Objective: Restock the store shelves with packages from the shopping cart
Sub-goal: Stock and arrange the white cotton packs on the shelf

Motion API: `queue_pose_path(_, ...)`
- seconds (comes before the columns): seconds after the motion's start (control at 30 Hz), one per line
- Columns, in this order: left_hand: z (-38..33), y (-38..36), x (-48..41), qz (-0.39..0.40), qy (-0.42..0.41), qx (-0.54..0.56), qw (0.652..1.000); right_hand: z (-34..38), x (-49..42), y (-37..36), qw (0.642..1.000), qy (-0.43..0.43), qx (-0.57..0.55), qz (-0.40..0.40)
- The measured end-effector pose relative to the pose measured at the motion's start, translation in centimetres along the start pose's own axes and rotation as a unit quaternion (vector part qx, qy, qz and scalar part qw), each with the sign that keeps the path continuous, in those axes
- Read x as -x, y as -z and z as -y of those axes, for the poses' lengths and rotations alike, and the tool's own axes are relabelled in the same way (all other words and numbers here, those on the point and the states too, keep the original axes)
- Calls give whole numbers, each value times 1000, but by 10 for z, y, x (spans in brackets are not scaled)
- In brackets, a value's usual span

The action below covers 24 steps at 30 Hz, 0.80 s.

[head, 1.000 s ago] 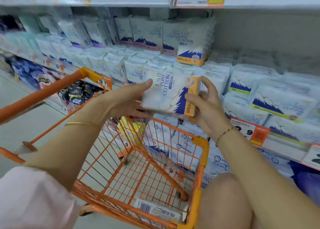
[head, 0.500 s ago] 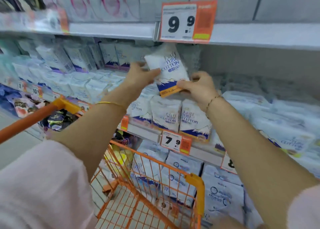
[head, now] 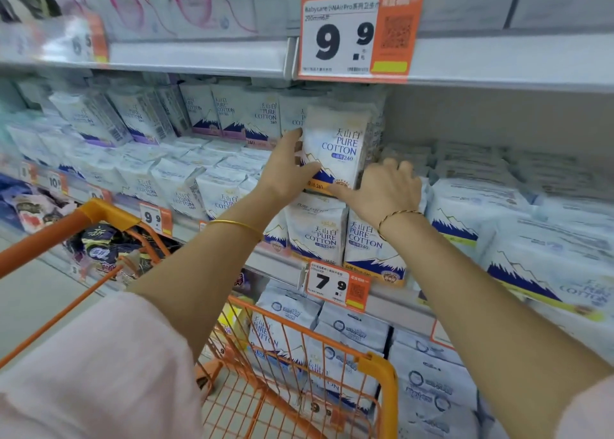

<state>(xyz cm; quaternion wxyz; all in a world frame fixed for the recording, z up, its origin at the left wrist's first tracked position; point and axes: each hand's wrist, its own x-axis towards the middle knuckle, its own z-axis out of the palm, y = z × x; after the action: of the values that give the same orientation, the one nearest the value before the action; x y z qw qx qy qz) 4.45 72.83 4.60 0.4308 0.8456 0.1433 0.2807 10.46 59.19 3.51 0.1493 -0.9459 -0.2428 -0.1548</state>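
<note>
Half a second ago the cotton-pad package [head: 337, 146] was tilted in the air in front of the shelf; a second ago it lay sideways over the cart. Now it stands upright on top of the front row of like packages [head: 345, 236] on the middle shelf [head: 275, 266], at the right end of the upper stacked row. Its long axis runs vertical, the printed "PURE COTTON" face turned outward toward the camera, the blue mountain and orange band at the bottom.

The left hand [head: 287, 169] lies against the package's left edge, fingers spread along the side and thumb across the lower front. The right hand [head: 382, 189] is flat and open, palm down, fingers spread, with its thumb side touching the package's lower right corner; whether the fingers press on the package or on the packs beneath cannot be told. A gold bangle [head: 237, 226] sits on the left wrist and a thin bracelet [head: 397, 216] on the right.

The orange shopping cart [head: 382, 369] stands just below the arms, close to the shelving. Through its wire front only the packs on the lower shelf [head: 392, 309] show; what lies in the basket cannot be made out here. A "7.9" price tag [head: 337, 285] hangs on the middle shelf's edge under the hands, and a "9.9" price tag [head: 360, 35] on the shelf above.
</note>
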Motion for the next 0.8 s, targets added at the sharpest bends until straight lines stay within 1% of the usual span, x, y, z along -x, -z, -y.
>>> queue_pose_path(0.23,-1,12,15,-12,1,-18,1000,2,11,6,999,-6,-38,-33)
queue_pose_path(0.37,-7,19,27,2,-8,-31,999,8,17,9,997,1,-49,-55)
queue_pose_path(0.47,-15,21,34,-19,2,-34,999,11,23,17,995,-11,-73,-66)
queue_pose_path(0.53,-17,26,45,-47,-2,-44,998,12,34,21,993,4,-92,-69)
queue_pose_path(0.6,-12,34,66,-43,4,-47,998,13,55,20,987,58,-140,-57)
queue_pose_path(0.63,-7,38,80,-14,19,-46,999,14,69,17,979,92,-176,-37)
queue_pose_path(0.7,9,44,114,91,63,-66,992,21,100,7,960,152,-232,30)
queue_pose_path(0.77,32,45,151,226,104,-97,964,30,133,-11,938,191,-269,105)
queue_pose_path(0.8,45,43,169,297,115,-117,941,32,150,-23,927,202,-284,141)
